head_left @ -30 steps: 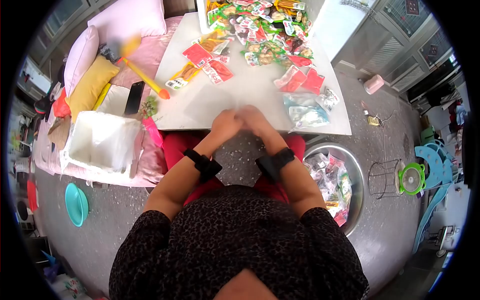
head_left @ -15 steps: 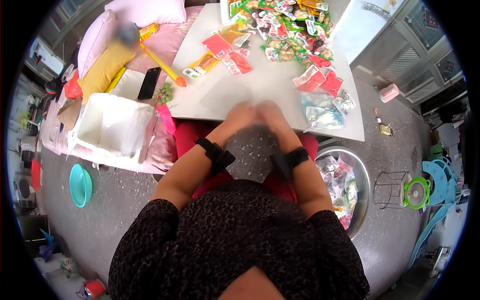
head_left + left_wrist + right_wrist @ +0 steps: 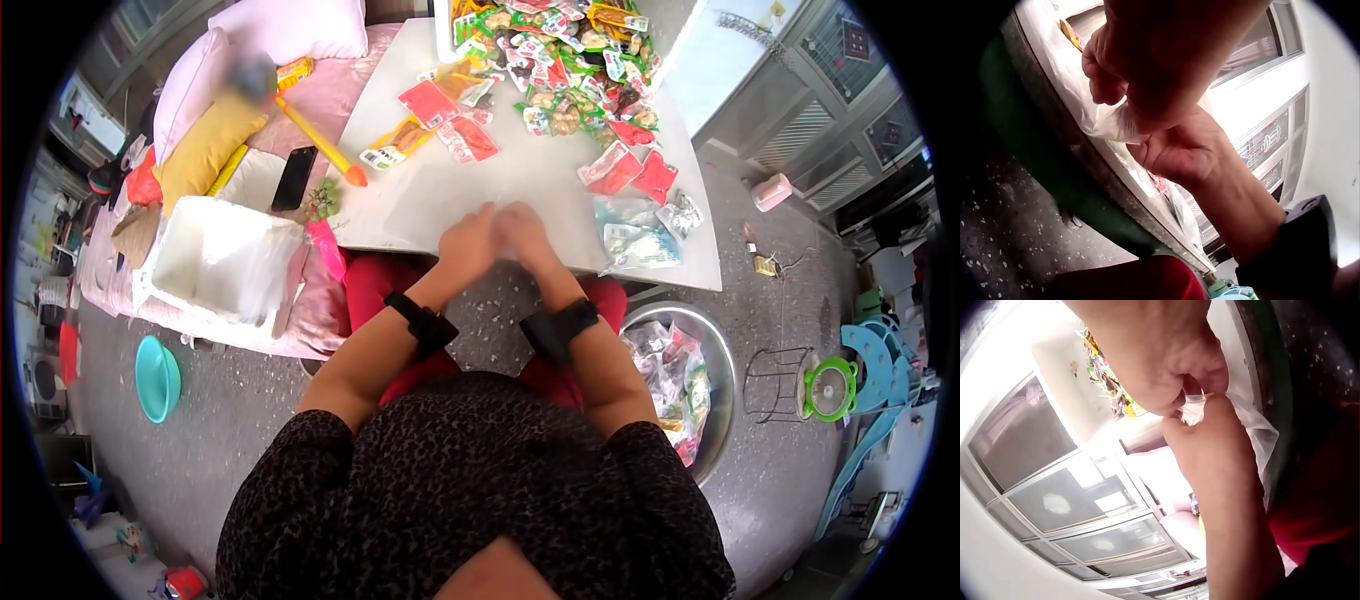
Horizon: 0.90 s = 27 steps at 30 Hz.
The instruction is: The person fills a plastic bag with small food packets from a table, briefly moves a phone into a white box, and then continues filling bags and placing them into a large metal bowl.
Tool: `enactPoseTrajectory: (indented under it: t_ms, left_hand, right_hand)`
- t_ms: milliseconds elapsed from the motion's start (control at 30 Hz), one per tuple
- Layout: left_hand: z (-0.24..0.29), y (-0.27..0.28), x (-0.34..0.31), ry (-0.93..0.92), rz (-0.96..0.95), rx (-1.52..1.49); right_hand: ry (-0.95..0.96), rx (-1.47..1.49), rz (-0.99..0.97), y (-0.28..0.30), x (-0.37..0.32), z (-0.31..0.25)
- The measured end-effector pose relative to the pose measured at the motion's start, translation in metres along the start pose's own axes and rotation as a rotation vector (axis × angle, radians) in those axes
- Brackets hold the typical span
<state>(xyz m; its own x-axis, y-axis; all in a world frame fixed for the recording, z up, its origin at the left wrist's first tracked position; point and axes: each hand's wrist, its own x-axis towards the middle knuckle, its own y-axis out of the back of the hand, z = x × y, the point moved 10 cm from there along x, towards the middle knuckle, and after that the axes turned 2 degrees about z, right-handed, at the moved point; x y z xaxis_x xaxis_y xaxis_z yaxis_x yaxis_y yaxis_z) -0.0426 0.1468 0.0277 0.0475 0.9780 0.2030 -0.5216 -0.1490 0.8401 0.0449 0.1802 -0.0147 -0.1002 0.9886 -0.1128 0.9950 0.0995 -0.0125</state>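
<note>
At the table's near edge, my left hand [image 3: 468, 245] and right hand [image 3: 524, 238] meet over a thin clear plastic bag [image 3: 1261, 430]. Fingers of both hands pinch the bag near its edge, knuckles close together. In the left wrist view, the bag [image 3: 1110, 122] hangs from curled fingers beside the table's rim. Its far part lies faintly on the tabletop, beyond my left hand. Flat red packets [image 3: 430, 104] and a yellow snack packet [image 3: 396, 142] lie beyond the hands.
A white box spills a heap of colourful snack packets [image 3: 560, 110] at the table's back. Clear-and-blue bags [image 3: 640, 245] lie at right. A metal basin [image 3: 715, 400] of packets stands on the floor. On the bed at left sit a white foam box [image 3: 222, 260] and a phone [image 3: 294, 178].
Both hands stay together at the table's near edge, with slight shifts of fingers and wrists. The head view swings right, then slightly back. The packets on the table stay in place.
</note>
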Motion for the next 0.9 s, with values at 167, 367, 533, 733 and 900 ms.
enactPoseTrajectory:
  t_ms: [167, 367, 533, 733, 900]
  left_hand:
    - [-0.019, 0.021, 0.016, -0.046, 0.185, 0.101]
    - [-0.017, 0.014, 0.026, -0.155, 0.093, 0.333]
    - [-0.026, -0.023, 0.016, -0.034, -0.079, 0.209]
    - [-0.038, -0.031, 0.022, 0.07, -0.111, 0.139]
    - [-0.037, -0.03, 0.019, 0.007, -0.119, 0.11]
  right_hand:
    - [0.335, -0.566, 0.093, 0.012, 0.019, -0.008]
    - [0.725, -0.612, 0.278, 0.07, 0.03, -0.065]
    - [0.347, -0.798, 0.437, 0.193, 0.11, -0.044]
    - [0.218, -0.944, 0.376, 0.266, 0.176, -0.014]
    - [-0.029, -0.984, 0.157, 0.248, 0.177, -0.014]
